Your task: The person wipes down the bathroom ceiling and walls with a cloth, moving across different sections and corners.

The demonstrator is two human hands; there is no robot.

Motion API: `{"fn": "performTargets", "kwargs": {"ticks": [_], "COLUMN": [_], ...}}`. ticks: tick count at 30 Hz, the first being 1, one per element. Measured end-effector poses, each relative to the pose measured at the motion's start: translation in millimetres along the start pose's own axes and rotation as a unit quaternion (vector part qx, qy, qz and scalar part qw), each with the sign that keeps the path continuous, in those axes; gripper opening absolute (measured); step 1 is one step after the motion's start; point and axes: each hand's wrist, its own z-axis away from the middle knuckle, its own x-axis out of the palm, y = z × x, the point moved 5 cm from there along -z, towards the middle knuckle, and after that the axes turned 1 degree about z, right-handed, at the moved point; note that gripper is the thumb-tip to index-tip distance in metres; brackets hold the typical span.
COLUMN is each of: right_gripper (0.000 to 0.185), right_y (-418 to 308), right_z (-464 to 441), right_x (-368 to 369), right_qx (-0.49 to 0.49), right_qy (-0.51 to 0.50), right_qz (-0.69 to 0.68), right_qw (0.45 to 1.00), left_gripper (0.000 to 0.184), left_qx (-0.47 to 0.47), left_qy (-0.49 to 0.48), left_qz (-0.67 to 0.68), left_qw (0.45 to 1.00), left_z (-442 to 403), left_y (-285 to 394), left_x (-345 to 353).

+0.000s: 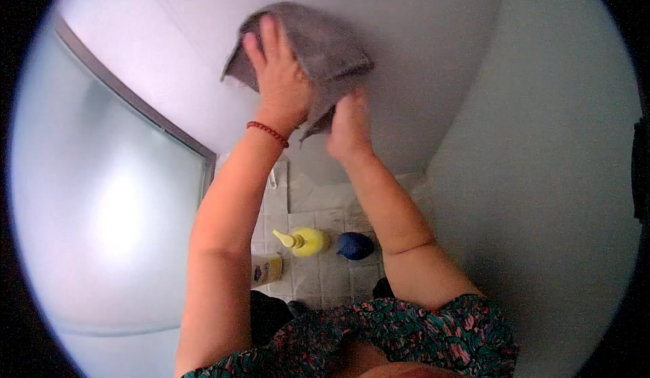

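Observation:
A grey cloth (328,43), creased and partly folded, lies against the pale wall in front of me. My left hand (281,80), with a red beaded bracelet (268,134) on its wrist, presses flat on the cloth, fingers stretched out and spread. At the cloth's lower right edge is my right hand (351,124), touching or very near a hanging fold. Motion blurs its fingers, so their grip on the cloth is unclear.
Below, on the tiled floor (305,280), stand a yellow pump bottle (309,241), a dark blue object (355,246) and a labelled white-and-yellow container (267,269). A frosted glass panel (101,195) with a dark frame is at left. A grey wall (542,195) rises at right.

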Motion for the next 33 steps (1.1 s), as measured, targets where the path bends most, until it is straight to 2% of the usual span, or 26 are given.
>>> {"fn": "performTargets", "kwargs": {"ticks": [1,2,3,4,5,6,7,9,12,13,15,16,18,19,20,21,22,23,24,25,26,27,28,29,31,33], "right_gripper": [0.040,0.040,0.040,0.041,0.041,0.041,0.041,0.043,0.050,0.050,0.044,0.044,0.047,0.047,0.044,0.040,0.040,0.040,0.040,0.040,0.040,0.040,0.040,0.040,0.038,0.045], "right_y": [22.1,35.2,48.8,62.5,75.7,89.0,101.7,104.5,117.6,122.5,84.1,67.8,13.7,9.0,5.8,8.8,20.9,32.7,43.2,47.0,45.3,45.6,62.3,77.7,89.3,98.0], "right_z": [3.9,0.0,-7.2,-11.9,-13.1,-10.0,-7.6,7.8,14.8,15.0,14.3,11.5,2.8,-1.2,-3.5,-3.6,-3.1,-2.6,-2.1,-2.6,-1.6,-2.9,-5.9,-9.2,4.8,11.6], "right_x": [2.0,-0.5,-4.9,-2.7,-5.0,-5.3,-1.1,14.8,20.7,17.3,3.8,-6.1,-28.3,-28.7,-39.2,-53.2,-72.1,-80.1,-88.1,-99.1,-107.4,-114.6,-126.4,-121.4,-121.9,-117.4], "right_qx": [-0.047,-0.044,-0.007,0.033,0.032,0.041,0.052,0.101,0.074,0.073,-0.037,-0.038,-0.030,-0.027,-0.076,-0.129,-0.134,-0.101,-0.068,-0.073,-0.084,-0.093,-0.094,-0.095,-0.147,-0.138], "right_qy": [0.040,0.047,0.110,0.157,0.160,0.174,0.186,0.214,0.162,0.160,0.092,0.092,0.060,0.065,0.077,0.093,0.119,0.167,0.210,0.219,0.236,0.252,0.350,0.354,0.386,0.371], "right_qz": [0.109,0.111,-0.123,-0.356,-0.356,-0.366,-0.377,-0.399,-0.249,-0.251,0.047,0.047,-0.272,-0.270,-0.300,-0.327,-0.308,-0.357,-0.407,-0.402,-0.426,-0.449,-0.311,-0.302,-0.050,-0.025], "right_qw": [0.992,0.992,0.986,0.921,0.920,0.913,0.906,0.886,0.952,0.952,0.994,0.994,0.960,0.960,0.948,0.932,0.934,0.914,0.886,0.886,0.869,0.852,0.878,0.880,0.909,0.918], "left_gripper": [0.055,0.058,0.058,0.055,0.053,0.054,0.054,0.053,0.052,0.051,0.051,0.051,0.051,0.039,0.033,0.033,0.029,0.027,0.027,0.034,0.051,0.051,0.049,0.048,0.049,0.049], "left_qx": [0.022,0.048,0.051,0.062,0.075,-0.016,-0.016,0.080,0.099,0.114,0.019,0.044,0.066,0.108,0.130,0.127,0.158,0.193,0.195,0.168,0.140,0.139,0.162,0.183,0.185,0.217], "left_qy": [0.000,-0.120,-0.119,-0.123,-0.124,-0.207,-0.207,-0.222,-0.241,-0.233,-0.116,-0.080,-0.044,0.110,0.254,0.257,0.161,0.055,0.057,-0.074,-0.207,-0.208,-0.195,-0.177,-0.195,-0.222], "left_qz": [-0.054,-0.058,-0.053,-0.028,0.004,0.106,0.104,0.079,0.030,0.018,0.023,0.014,0.012,-0.295,-0.553,-0.530,-0.369,-0.206,-0.195,-0.180,-0.168,-0.163,-0.059,0.045,0.051,0.048], "left_qw": [0.998,0.990,0.990,0.990,0.990,0.973,0.973,0.969,0.965,0.965,0.993,0.996,0.997,0.943,0.783,0.798,0.902,0.958,0.960,0.966,0.954,0.954,0.965,0.966,0.962,0.949], "left_z": [16.0,26.2,29.5,30.4,30.6,39.8,44.6,54.6,53.6,50.8,21.8,4.3,-33.5,-48.2,-49.8,-56.3,-70.6,-75.0,-64.7,-49.7,-30.4,-13.1,8.5,25.2,57.5,89.0], "left_y": [2.3,17.4,25.4,30.7,38.6,33.4,27.1,29.0,29.0,29.6,25.0,25.4,33.7,37.6,60.0,80.8,102.4,110.8,115.8,115.9,111.9,112.1,121.5,122.7,124.6,115.0], "left_x": [4.6,30.0,34.6,36.2,40.0,47.8,44.5,41.1,34.5,29.0,18.2,15.9,29.7,42.6,60.3,52.2,33.8,24.4,31.4,57.0,79.2,88.2,94.5,95.2,98.5,105.5]}}
